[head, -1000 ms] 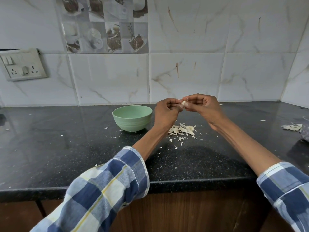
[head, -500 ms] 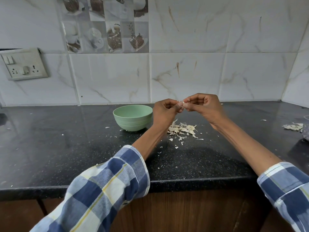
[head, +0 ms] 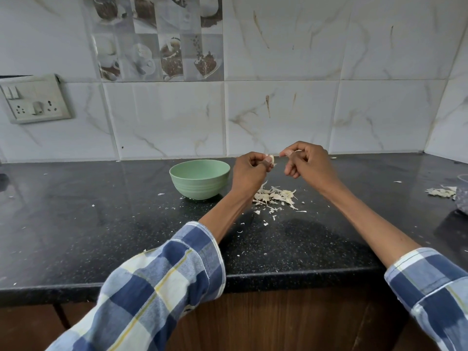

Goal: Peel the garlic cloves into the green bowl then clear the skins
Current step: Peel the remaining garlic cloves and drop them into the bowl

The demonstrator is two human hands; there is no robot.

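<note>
My left hand (head: 249,172) pinches a small pale garlic clove (head: 270,158) above the black counter, just right of the green bowl (head: 200,179). My right hand (head: 306,162) is a short gap to the right, thumb and forefinger pinching a thin strip of garlic skin (head: 284,153). Below both hands lies a pile of garlic skins (head: 274,197) on the counter. The bowl's inside is hidden from this angle.
A second heap of skins (head: 440,192) lies at the far right beside a partly seen container (head: 463,196). Small skin flakes dot the counter (head: 101,224). A switch and socket plate (head: 35,98) is on the tiled wall at left.
My hands, joined on the clove before, have pulled apart; the right hand moved right with a bit of skin while the left kept the clove.
</note>
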